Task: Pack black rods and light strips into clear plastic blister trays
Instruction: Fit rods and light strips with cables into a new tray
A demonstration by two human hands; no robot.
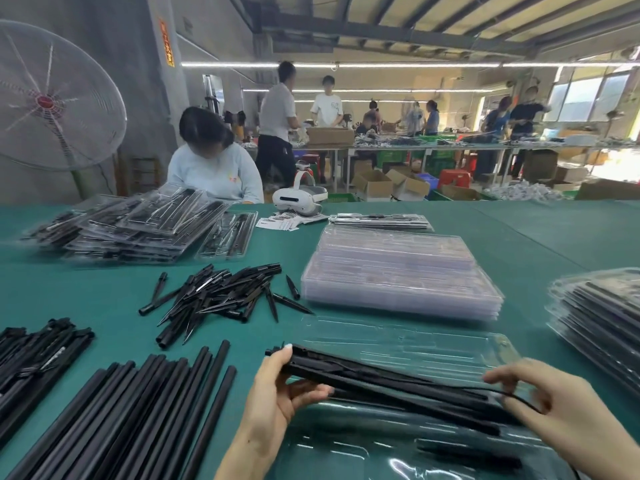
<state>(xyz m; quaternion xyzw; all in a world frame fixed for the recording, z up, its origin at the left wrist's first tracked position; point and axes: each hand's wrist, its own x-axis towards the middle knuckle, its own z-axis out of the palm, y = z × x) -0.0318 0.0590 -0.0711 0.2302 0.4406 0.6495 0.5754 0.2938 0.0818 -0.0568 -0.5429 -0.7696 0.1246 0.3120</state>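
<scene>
A bundle of long black plastic rods and light strips [381, 386] is held slanted just above an open clear plastic blister tray [433, 344] near the front of the green worktop [104, 299]. The left hand [277, 389] grips its upper end, thumb underneath; the right hand [554, 400] pinches a thin black cord [516, 398] at its lower end. Behind sits a stack of empty clear trays [398, 271]. To the left lie loose black tubes [138, 410] and a heap of black pointed spikes [221, 296], with filled trays [131, 226] piled further back.
</scene>
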